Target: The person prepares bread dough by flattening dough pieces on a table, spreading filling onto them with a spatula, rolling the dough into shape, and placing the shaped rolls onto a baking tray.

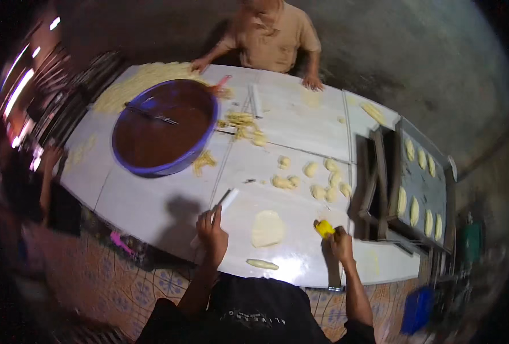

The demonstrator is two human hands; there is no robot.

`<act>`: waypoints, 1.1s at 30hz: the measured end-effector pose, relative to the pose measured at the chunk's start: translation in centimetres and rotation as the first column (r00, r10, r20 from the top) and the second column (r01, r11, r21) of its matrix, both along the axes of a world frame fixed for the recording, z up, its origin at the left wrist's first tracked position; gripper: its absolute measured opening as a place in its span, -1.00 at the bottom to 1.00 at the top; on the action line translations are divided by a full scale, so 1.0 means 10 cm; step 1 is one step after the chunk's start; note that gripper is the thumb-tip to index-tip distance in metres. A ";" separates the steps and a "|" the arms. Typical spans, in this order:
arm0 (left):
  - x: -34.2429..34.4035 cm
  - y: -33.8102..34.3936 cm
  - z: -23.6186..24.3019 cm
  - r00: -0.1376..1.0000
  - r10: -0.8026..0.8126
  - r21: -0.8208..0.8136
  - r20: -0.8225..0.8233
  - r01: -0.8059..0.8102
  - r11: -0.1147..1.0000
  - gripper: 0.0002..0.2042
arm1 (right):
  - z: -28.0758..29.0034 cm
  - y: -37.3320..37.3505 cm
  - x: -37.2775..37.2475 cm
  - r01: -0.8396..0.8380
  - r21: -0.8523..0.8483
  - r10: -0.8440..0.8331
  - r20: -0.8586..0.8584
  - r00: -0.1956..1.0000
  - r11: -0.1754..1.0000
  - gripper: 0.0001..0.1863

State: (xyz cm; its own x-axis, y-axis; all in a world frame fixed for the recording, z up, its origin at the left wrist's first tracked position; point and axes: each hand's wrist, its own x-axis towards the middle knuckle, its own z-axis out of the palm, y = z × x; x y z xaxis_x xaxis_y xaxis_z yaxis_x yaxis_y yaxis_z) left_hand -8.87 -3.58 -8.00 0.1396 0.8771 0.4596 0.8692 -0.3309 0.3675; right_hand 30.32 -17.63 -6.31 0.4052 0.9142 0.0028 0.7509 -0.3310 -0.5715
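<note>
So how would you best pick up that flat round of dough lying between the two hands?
Judging by its pose, slide fingers under the near edge of the flattened dough round, coming from the person's side. It lies thin and flat on the white table, so pinching from above would likely tear it. The left hand is nearest.

— Do we see any packages, labels, signs or screens here?
— We find none: no wrapper, no sign, no screen anywhere in the frame, from upper left to lower right.
</note>
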 end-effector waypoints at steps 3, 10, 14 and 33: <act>-0.57 -0.39 -0.27 0.975 0.174 -0.050 -0.141 -0.183 0.982 -0.38 | 0.12 0.61 -0.61 -0.204 0.048 0.209 -0.318 0.925 0.978 -0.73; -0.64 -0.66 0.00 0.924 0.382 -0.149 -0.018 -0.380 0.913 -0.29 | 1.38 2.64 -2.58 -0.490 0.250 0.550 -0.397 0.735 0.835 -0.77; -0.60 -0.57 -0.02 0.901 0.421 -0.240 0.102 -0.388 0.890 -0.28 | 1.27 3.54 -3.13 -0.765 0.119 0.760 0.097 0.643 0.633 -0.82; -0.69 -0.54 -0.25 0.823 0.503 -0.078 0.266 -0.502 0.862 -0.64 | 1.52 4.70 -4.08 -0.855 -0.515 0.994 0.039 -0.100 -0.066 -0.75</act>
